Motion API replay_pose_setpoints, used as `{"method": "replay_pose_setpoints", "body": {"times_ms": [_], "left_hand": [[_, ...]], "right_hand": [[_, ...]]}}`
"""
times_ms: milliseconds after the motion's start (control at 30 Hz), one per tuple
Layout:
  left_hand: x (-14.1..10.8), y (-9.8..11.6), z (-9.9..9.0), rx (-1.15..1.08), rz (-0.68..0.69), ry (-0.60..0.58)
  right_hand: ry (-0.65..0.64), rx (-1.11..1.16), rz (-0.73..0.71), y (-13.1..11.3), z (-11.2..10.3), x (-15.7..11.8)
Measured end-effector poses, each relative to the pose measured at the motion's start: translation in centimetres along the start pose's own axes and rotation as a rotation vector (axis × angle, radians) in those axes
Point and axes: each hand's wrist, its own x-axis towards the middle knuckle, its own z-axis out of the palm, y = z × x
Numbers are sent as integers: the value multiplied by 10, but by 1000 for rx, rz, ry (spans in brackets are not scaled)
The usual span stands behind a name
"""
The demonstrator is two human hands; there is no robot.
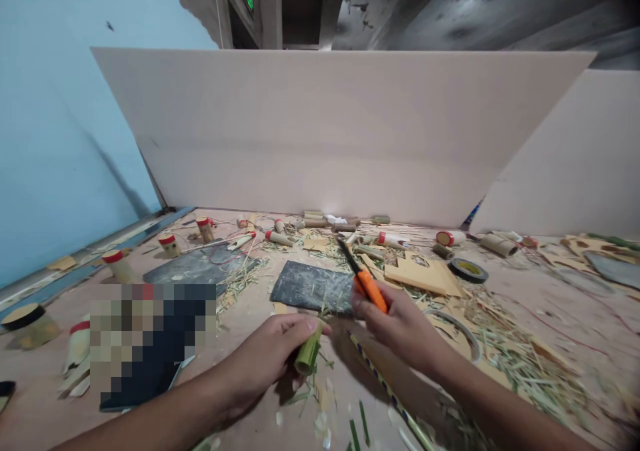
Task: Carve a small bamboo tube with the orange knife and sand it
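My left hand (pixel 273 354) is closed round a short green bamboo tube (pixel 309 351), whose open end faces me. To its right, my right hand (pixel 393 317) grips a knife (pixel 370 291) by its orange handle, the dark blade pointing up and to the left, away from the tube. Behind both hands lies a worn dark slab (pixel 313 286) with shavings on it. A dotted stick (pixel 385 387) lies on the table below my right hand.
Green shavings (pixel 530 371) cover the right side. Black tape (pixel 469 270), a white ring (pixel 473 344) and tan board pieces (pixel 423 274) lie there. Red-banded tubes (pixel 117 264) stand at left beside a partly pixelated dark object (pixel 155 357). A pale panel (pixel 325 131) rises behind.
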Motion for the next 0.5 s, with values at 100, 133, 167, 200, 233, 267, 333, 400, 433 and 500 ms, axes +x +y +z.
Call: {"method": "replay_pose_setpoints", "body": {"times_ms": [100, 133, 167, 200, 233, 267, 333, 400, 433, 500], "left_hand": [[0, 0, -2, 4, 46, -9], [0, -1, -3, 1, 64, -25], [1, -2, -4, 1, 79, -44], [1, -3, -5, 4, 93, -60], [2, -4, -5, 7, 106, -70], [2, -5, -6, 9, 118, -73], [3, -5, -6, 6, 152, -68], [3, -3, -6, -7, 186, -55], [3, -2, -6, -14, 198, -47], [3, 2, -5, -36, 204, -20]], "right_hand": [[124, 12, 67, 13, -14, 11], [138, 12, 78, 16, -16, 13], [143, 10, 87, 17, -17, 14], [145, 7, 92, 18, -17, 14], [145, 5, 96, 17, -16, 14], [147, 3, 100, 16, -15, 14], [140, 3, 112, 13, -11, 12], [106, 18, 128, 9, -8, 9], [81, 35, 135, 6, -6, 7], [13, 71, 139, 2, -3, 3]]}}
